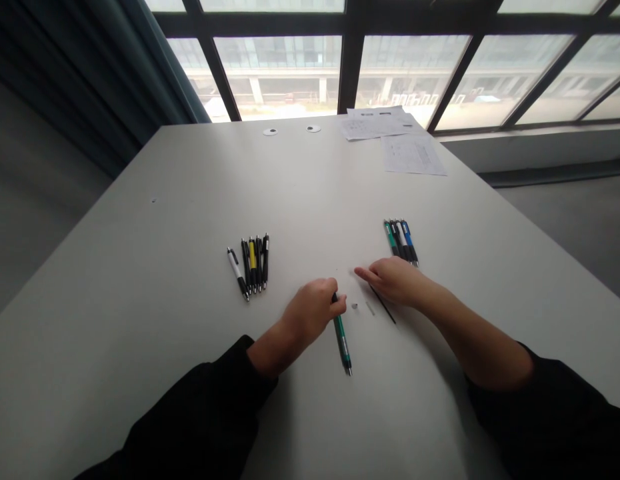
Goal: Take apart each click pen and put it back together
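Note:
My left hand [316, 305] is closed around the black grip end of a green pen [342, 340], whose clicker end points toward me near the table surface. To the right, my right hand [394, 279] is low over the table with its fingers together at a thin black pen refill [385, 308]. The refill's upper end is hidden by the fingers, while the rest sticks out below them. Between the hands lie a small silver pen tip [355, 305] and a thin pale piece [371, 308] that looks like a spring.
Left of my hands, several pens [253, 257] lie in a row, black ones and a yellow one, with a white pen [237, 272] beside them. Another group of pens [399, 237] lies beyond my right hand. Papers [410, 150] and two white oval pieces [271, 132] are at the far edge.

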A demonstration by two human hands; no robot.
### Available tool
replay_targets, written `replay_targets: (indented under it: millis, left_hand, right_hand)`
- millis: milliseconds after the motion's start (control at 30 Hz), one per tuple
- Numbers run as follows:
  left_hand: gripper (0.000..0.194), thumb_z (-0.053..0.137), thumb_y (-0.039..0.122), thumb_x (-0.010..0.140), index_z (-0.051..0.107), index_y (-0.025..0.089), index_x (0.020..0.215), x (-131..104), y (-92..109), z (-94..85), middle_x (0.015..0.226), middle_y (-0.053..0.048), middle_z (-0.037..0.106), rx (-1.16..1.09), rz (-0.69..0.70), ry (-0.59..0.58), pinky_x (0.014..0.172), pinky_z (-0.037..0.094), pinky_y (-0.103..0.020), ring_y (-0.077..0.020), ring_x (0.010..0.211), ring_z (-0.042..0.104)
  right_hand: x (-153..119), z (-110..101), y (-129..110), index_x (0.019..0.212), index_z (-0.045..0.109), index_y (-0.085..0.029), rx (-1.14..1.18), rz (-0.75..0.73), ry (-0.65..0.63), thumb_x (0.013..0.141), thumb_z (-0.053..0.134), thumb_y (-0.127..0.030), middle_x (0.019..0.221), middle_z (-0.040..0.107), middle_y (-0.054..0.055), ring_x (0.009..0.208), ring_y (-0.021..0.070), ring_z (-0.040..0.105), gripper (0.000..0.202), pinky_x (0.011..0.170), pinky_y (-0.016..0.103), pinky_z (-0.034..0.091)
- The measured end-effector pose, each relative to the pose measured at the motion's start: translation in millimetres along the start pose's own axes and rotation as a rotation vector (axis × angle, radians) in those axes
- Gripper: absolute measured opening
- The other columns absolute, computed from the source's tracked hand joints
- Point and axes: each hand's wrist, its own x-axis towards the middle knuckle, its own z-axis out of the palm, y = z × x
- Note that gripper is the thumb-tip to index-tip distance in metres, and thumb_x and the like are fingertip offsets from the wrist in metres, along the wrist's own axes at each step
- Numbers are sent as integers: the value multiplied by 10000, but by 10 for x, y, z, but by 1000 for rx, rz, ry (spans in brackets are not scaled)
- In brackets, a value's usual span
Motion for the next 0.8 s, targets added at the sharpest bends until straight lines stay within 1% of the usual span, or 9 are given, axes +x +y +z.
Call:
replay_targets:
  millis: [167, 300, 400, 467, 500, 567, 667, 733, 800]
  left_hand:
    - [172, 540, 236, 943, 591, 181, 788, -36, 61, 67, 813, -74, 669, 89, -2, 6, 648, 406, -307, -204, 706, 614]
    - [155, 505, 209, 945, 598, 174, 826, -50, 98, 99, 816, -93, 670, 104, -40, 53, 649, 414, -315, -225, 719, 634]
    - [126, 527, 269, 944, 601, 167, 936, -53, 78, 87, 754, -63, 649, 60, -64, 110, 619, 394, -310, -215, 652, 607]
    - [174, 544, 338, 944, 581, 178, 1001, -43, 25, 43, 699, -16, 618, 1, -62, 149, 605, 382, -292, -186, 601, 569]
    - [179, 541, 359, 945, 568, 187, 988, -33, -14, 11, 678, 5, 598, -33, -59, 172, 603, 379, -280, -169, 587, 549]
    - [184, 516, 366, 943, 521, 206, 853, -3, -111, -63, 638, 36, 542, -98, -58, 223, 602, 369, -258, -138, 574, 504]
    - [353, 500, 363, 904, 322, 223, 634, 57, -267, -156, 564, 61, 359, -168, -78, 307, 582, 317, -249, -113, 556, 372]
    - [410, 513, 358, 867, 227, 225, 605, 93, -345, -185, 559, 66, 257, -205, -89, 340, 566, 278, -252, -108, 556, 290]
    - [430, 535, 352, 834, 200, 223, 597, 118, -388, -187, 559, 67, 225, -232, -94, 351, 560, 253, -257, -104, 557, 253]
  right_hand:
    - [12, 29, 9, 715, 733, -159, 26, 18, 18, 1040, 298, -590, 799, 755, 156, 753, 253, 680, 693, 651, 318, 396]
    - [26, 47, 29, 661, 696, -164, 72, 21, 39, 1026, 330, -595, 756, 738, 156, 727, 245, 663, 673, 649, 317, 388]
    - [19, 50, 42, 579, 605, -180, 145, 8, 64, 1012, 356, -602, 674, 689, 133, 640, 219, 604, 654, 618, 321, 354]
    - [-20, 63, 70, 550, 534, -193, 230, -14, 84, 1004, 365, -617, 612, 634, 93, 578, 190, 541, 644, 595, 319, 329]
    - [-55, 77, 97, 548, 503, -199, 284, -27, 96, 1000, 367, -630, 589, 603, 68, 557, 173, 510, 638, 586, 313, 321]
    - [-159, 127, 185, 556, 439, -210, 413, -48, 122, 988, 364, -662, 547, 532, 18, 521, 143, 453, 630, 565, 294, 317]
    - [-364, 234, 383, 549, 341, -233, 618, -27, 153, 976, 330, -709, 460, 402, -34, 434, 112, 362, 638, 488, 270, 298]
    - [-488, 298, 515, 528, 330, -245, 728, 7, 159, 973, 328, -718, 402, 345, -51, 367, 99, 305, 650, 431, 266, 257]
    - [-564, 337, 606, 513, 343, -247, 806, 31, 172, 970, 353, -718, 371, 333, -58, 335, 91, 279, 656, 408, 264, 227]
